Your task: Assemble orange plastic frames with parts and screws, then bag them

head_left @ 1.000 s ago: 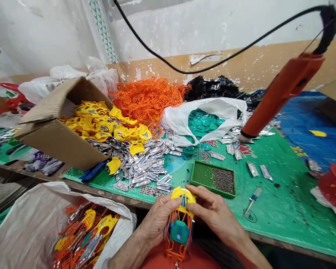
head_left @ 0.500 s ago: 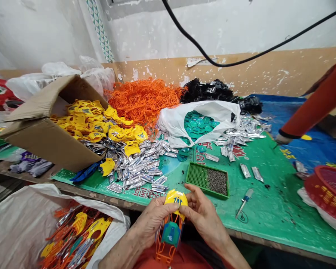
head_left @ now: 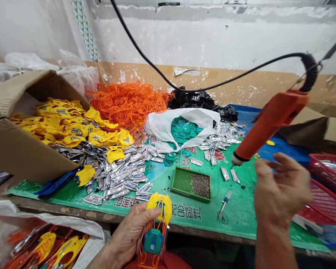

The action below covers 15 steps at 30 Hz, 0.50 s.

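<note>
My left hand (head_left: pixel 130 229) grips a partly built plastic toy vehicle (head_left: pixel 165 212) above the near table edge. It has a yellow front cover, an orange frame and a teal piece in the middle. Raised at the right, my right hand (head_left: pixel 281 190) holds nothing; its fingers are partly bent and apart. Just beyond it an orange electric screwdriver (head_left: pixel 264 129) hangs from a black cable, tip down. A green tray (head_left: pixel 184 181) of small screws lies in front of the toy. A small screwdriver (head_left: pixel 224 204) lies to the tray's right.
Silver parts (head_left: pixel 123 172) spread before a tipped cardboard box (head_left: pixel 30 149) of yellow covers (head_left: pixel 69 123). Behind are orange frames (head_left: pixel 131 102), a white bag (head_left: pixel 159 125) of teal pieces and black parts (head_left: pixel 193 100). Red baskets (head_left: pixel 329 201) stand right; a sack (head_left: pixel 97 226) of assemblies sits lower left.
My right hand has let go of the toy and moved right and up, near the electric screwdriver. My left hand still holds the toy. The view has turned right.
</note>
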Each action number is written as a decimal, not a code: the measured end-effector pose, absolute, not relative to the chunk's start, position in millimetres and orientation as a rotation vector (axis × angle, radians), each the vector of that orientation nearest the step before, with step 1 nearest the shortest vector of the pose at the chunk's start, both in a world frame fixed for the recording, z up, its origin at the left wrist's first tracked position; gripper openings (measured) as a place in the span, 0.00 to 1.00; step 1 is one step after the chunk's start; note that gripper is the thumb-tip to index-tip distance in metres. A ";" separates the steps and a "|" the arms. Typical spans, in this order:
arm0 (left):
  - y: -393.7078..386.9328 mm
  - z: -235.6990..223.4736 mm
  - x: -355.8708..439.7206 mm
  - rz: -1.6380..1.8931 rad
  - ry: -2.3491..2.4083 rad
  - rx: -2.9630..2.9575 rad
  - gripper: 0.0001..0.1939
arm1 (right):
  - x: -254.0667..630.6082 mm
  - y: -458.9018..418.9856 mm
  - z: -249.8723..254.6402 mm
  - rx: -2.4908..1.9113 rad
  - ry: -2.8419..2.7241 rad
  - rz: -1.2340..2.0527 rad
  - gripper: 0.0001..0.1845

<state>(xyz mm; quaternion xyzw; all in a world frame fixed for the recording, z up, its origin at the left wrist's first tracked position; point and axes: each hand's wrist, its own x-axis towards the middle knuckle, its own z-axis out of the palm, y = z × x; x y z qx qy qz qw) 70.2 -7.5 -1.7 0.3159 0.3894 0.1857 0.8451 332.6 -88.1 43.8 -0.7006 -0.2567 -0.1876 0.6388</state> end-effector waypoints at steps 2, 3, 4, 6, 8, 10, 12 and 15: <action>-5.5 -1.3 70.2 0.402 0.821 0.672 0.15 | 345.4 -88.0 45.1 -1.574 -0.490 -0.475 0.23; -4.7 -1.4 70.0 0.408 0.828 0.673 0.15 | 346.2 -87.8 40.9 -1.589 -0.513 -0.432 0.20; -3.9 -1.5 69.6 0.413 0.838 0.670 0.16 | 344.0 -87.3 34.2 -1.624 -0.612 -0.342 0.16; -2.8 -1.5 68.9 0.412 0.860 0.665 0.17 | 333.9 -84.7 16.6 -1.694 -0.904 -0.144 0.11; -2.1 -0.7 68.6 0.401 0.868 0.667 0.17 | 321.5 -79.8 -0.4 -1.713 -1.228 0.028 0.09; -1.6 0.5 69.2 0.390 0.865 0.679 0.16 | 311.4 -73.6 -11.5 -1.687 -1.532 0.124 0.12; -0.9 1.1 70.2 0.385 0.864 0.681 0.15 | 305.6 -68.4 -16.1 -1.684 -1.813 0.159 0.13; 0.7 -1.1 70.5 0.381 0.897 0.653 0.15 | 306.2 -66.3 -17.4 -1.710 -2.101 0.187 0.13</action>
